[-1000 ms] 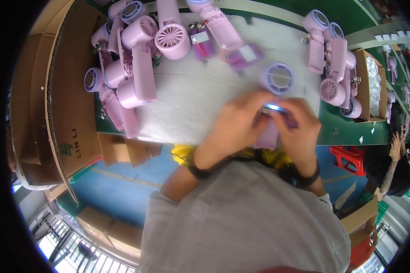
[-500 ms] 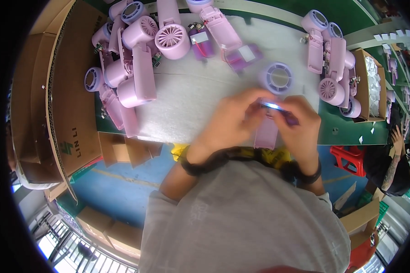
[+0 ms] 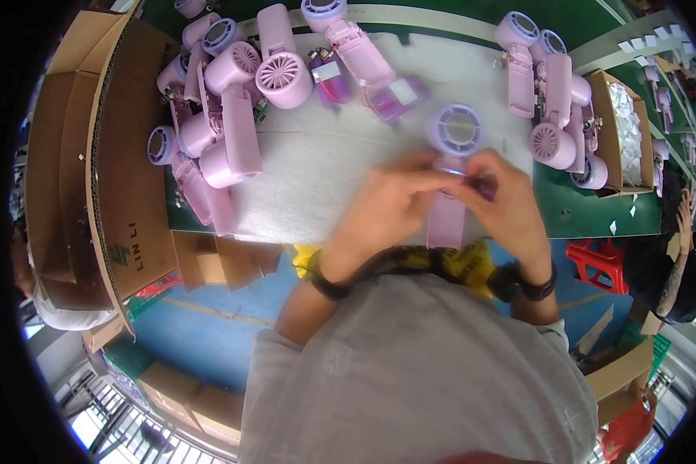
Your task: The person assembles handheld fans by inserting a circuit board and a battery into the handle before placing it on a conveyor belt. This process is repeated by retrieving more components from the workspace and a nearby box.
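Both hands meet over a pink handheld fan that lies on the white mat, its round lilac head [image 3: 455, 130] pointing away from me and its open handle [image 3: 445, 226] toward me. Between the fingertips is a shiny purple piece [image 3: 487, 186], mostly covered, so its exact kind does not show. My left hand [image 3: 398, 203] pinches it from the left, just below the fan head. From the right, my right hand [image 3: 506, 205] grips it with thumb and curled fingers. Beyond them lie two purple packs with white labels [image 3: 402, 94], one joined by wires to an opened pink fan body [image 3: 361, 56].
Several pink fans [image 3: 232, 124] are piled at the left, and more [image 3: 553, 147] stand at the right. A carton of white pieces [image 3: 626, 139] sits at the table's right end. A tall cardboard box [image 3: 135, 170] borders the left. A red stool [image 3: 595, 264] is below right.
My hands have turned the purple piece, and its bright glare has faded. My right hand's fingers have shifted over it. The whole view has shifted slightly.
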Tool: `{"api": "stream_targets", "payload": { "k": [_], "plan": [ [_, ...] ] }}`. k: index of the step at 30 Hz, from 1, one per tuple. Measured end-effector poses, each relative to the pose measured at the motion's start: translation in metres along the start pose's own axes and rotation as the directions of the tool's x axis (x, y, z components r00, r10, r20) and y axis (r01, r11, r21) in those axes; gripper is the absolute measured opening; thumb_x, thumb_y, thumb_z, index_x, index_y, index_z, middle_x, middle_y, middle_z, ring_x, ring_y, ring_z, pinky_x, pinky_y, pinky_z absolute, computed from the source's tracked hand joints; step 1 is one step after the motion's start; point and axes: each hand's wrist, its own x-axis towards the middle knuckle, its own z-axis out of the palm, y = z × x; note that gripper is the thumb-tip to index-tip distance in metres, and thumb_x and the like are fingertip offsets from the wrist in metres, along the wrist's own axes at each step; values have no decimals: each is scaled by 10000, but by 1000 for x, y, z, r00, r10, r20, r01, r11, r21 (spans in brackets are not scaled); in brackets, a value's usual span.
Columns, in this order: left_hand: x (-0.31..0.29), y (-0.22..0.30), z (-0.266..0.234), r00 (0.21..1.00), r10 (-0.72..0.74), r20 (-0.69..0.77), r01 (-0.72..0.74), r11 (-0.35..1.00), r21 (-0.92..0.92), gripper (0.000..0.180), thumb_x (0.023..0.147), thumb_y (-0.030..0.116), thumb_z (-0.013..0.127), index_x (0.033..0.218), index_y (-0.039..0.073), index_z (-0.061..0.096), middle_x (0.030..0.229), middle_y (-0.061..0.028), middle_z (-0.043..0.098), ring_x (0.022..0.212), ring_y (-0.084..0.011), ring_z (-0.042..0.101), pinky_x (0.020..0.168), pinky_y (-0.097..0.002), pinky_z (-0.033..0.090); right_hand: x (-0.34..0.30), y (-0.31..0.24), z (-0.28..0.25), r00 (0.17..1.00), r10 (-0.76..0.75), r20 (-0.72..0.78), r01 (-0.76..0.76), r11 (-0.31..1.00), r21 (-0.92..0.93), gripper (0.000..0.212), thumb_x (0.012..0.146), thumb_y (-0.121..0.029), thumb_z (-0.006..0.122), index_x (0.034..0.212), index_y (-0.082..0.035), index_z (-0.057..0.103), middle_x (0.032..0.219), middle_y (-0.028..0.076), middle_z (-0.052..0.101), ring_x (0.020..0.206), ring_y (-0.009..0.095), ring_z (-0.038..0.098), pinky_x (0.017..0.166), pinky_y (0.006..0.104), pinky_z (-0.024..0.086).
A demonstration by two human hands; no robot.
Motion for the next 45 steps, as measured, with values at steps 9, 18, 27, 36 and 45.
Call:
{"api": "stream_targets", "payload": {
  "k": [9,18,27,36,45],
  "plan": [
    [-2,-8,-4,997,-15,76,16,1000,-11,434,732,-90,629,1104,108,730,1096,-175,667,852,-278,675,738,-332,526,-29,34,-37,855,-150,497,-255,713,653,691,757,-27,792,1357,13,451,1328,105,493,1098,179,538,940,335,453],
    [4,-2,-7,998,-35,58,34,999,20,442,713,-70,677,1118,101,723,1112,-164,651,856,-260,673,758,-329,525,-34,42,-10,914,-269,303,-114,547,830,892,698,-82,827,1444,66,362,1292,161,531,1103,241,577,928,355,486],
    [10,3,-14,994,-43,100,32,992,118,434,671,-8,781,1091,94,733,1098,-150,660,821,-237,687,723,-325,546,-27,62,-14,870,-304,387,-339,200,919,853,694,-28,812,1411,129,378,1272,187,539,1053,252,624,875,332,533],
    [11,10,-14,997,-47,65,37,988,147,397,682,-3,785,1068,79,741,1029,-148,685,785,-245,694,687,-320,545,-29,24,-28,914,-265,307,33,803,595,869,646,-54,863,1407,27,451,1228,128,588,983,249,646,862,354,544],
    [12,13,-16,993,-41,112,24,989,145,331,757,10,742,1085,55,722,964,-139,689,787,-280,685,661,-319,529,-19,16,-7,850,-500,164,504,863,21,727,627,-107,870,1282,-58,558,1282,134,564,1020,278,622,882,361,539]
  ]
}}
